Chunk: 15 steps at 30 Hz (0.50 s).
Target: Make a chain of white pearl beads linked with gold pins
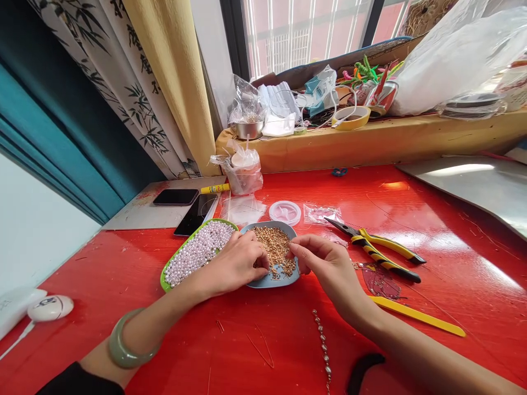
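A blue-grey tray (269, 283) holds small gold beads (274, 247). My left hand (241, 260) rests over its left side with fingers curled down at the beads; what the fingertips hold is hidden. At the tray's right rim, my right hand (329, 269) has thumb and index finger pinched together, and anything between them is too small to make out. Left of that tray, partly under my left forearm, lies a green tray (165, 282) of pearly pinkish-white beads (200, 252). A beaded chain (323, 345) lies on the red table below my right hand.
Yellow-and-black long-nose pliers (376, 247) and a yellow strip (420, 316) lie at right. Behind the trays are a round plastic lid (285, 213), small plastic bags (242, 211), a bagged cup (246, 170) and a phone (175, 197). Loose wires (263, 351) lie in front.
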{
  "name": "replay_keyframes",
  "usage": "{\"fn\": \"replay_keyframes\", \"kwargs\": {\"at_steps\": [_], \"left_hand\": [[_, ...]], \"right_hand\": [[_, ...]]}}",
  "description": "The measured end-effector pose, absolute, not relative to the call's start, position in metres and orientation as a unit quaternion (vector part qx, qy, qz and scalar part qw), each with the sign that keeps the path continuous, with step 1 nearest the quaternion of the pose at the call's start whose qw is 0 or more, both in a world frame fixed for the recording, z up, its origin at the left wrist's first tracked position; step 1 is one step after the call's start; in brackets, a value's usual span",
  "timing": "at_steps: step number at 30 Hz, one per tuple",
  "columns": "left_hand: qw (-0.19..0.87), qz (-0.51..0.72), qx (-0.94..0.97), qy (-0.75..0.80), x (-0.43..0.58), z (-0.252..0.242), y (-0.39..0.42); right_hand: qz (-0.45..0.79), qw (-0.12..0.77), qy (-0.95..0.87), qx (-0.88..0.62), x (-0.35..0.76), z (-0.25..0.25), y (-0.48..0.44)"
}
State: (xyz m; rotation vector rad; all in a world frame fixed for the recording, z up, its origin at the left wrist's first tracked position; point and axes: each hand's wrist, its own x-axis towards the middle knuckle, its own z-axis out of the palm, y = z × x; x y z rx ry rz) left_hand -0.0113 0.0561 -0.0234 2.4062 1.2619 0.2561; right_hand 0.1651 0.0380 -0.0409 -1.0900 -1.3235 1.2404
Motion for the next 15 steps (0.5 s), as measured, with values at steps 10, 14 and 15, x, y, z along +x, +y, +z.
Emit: {"fn": "replay_keyframes", "kwargs": {"at_steps": [10, 14, 15], "left_hand": [[0.636, 0.345, 0.571, 0.388, -0.013, -0.002, 0.050], [0.687, 0.371, 0.515, 0.354, -0.010, -0.001, 0.046], [0.691, 0.373, 0.511, 0.350, -0.009, -0.001, 0.045]], "right_hand": [[0.570, 0.446, -0.554, -0.412, 0.159, -0.021, 0.017], [0.606, 0.421, -0.547, -0.396, 0.159, -0.008, 0.009], [0.613, 0.414, -0.546, -0.393, 0.159, -0.006, 0.007]]}}
